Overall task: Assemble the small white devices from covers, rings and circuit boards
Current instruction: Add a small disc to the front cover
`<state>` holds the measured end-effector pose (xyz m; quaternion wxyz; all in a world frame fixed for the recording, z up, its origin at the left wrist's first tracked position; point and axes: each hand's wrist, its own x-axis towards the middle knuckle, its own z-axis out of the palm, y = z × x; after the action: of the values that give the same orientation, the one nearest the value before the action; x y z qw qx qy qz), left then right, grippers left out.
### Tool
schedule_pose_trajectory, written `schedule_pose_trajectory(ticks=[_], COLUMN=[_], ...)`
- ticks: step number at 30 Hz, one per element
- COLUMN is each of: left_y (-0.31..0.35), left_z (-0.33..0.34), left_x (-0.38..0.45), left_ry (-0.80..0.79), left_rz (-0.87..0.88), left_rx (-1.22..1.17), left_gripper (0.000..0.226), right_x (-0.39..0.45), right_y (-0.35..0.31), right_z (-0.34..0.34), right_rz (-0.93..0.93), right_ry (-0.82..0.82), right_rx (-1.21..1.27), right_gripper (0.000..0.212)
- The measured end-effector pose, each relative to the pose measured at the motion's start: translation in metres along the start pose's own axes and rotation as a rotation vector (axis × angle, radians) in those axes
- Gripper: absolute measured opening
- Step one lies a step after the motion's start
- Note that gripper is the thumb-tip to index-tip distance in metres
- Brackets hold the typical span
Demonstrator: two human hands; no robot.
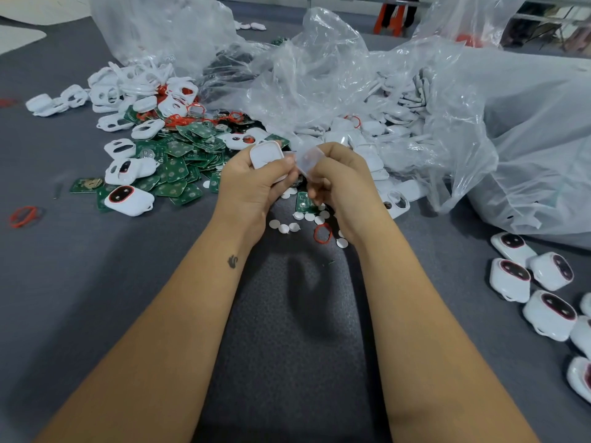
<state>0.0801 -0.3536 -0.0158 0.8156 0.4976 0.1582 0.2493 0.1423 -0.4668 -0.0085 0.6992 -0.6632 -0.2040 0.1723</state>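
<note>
- Your left hand [252,183] grips a rounded white plastic cover [266,154]; your right hand [339,177] pinches a translucent white cover piece [309,159], at centre.
- Finished white devices with red-rimmed dark windows [524,279] lie at 4 o'clock.
- Green circuit boards [179,167], red rubber rings [323,233] remain heaped at 10 o'clock: much left.

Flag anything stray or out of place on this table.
One red ring lies alone at the far left, apart from the parts pile. Another ring sits among loose white discs under the hands.

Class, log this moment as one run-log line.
left hand: grips white cover | right hand: pinches blurred translucent piece | circuit boards: piled left | finished devices: right
</note>
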Motion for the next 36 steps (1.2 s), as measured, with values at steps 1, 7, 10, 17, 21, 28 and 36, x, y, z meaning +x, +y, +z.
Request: schedule_pose_trajectory(ticks=[1, 7, 10, 17, 21, 28, 36], left_y=[0.000, 0.000, 0.003, 0.007, 0.007, 0.002, 0.000], left_z=[0.000, 0.000, 0.003, 0.002, 0.003, 0.007, 0.008], left_x=[0.000, 0.001, 0.001, 0.000, -0.002, -0.005, -0.004], left_ry=[-0.001, 0.013, 0.016, -0.009, -0.061, -0.116, -0.130], left_rz=[0.000, -0.010, -0.092, -0.263, -0.291, -0.310, -0.309], left_rx=[0.007, -0.021, -0.153, -0.342, -0.329, -0.410, -0.404], left_gripper=[0.017, 0.015, 0.005, 0.038, 0.045, 0.048, 0.049], right_x=[0.000, -0.001, -0.001, -0.002, -0.003, -0.003, -0.003], right_y=[-0.001, -0.001, -0.003, -0.006, -0.007, -0.003, 0.000], right_z=[0.000, -0.001, -0.002, 0.004, 0.006, 0.014, 0.016], right_rz=[-0.003, -0.058, -0.134, -0.211, -0.202, -0.201, -0.240], right_ry=[0.001, 0.154, 0.216, 0.270, 0.239, 0.279, 0.309], right_rx=[-0.011, -0.086, -0.096, -0.059, -0.065, -0.197, -0.405], right_gripper=[0.016, 0.023, 0.015, 0.011, 0.012, 0.012, 0.010])
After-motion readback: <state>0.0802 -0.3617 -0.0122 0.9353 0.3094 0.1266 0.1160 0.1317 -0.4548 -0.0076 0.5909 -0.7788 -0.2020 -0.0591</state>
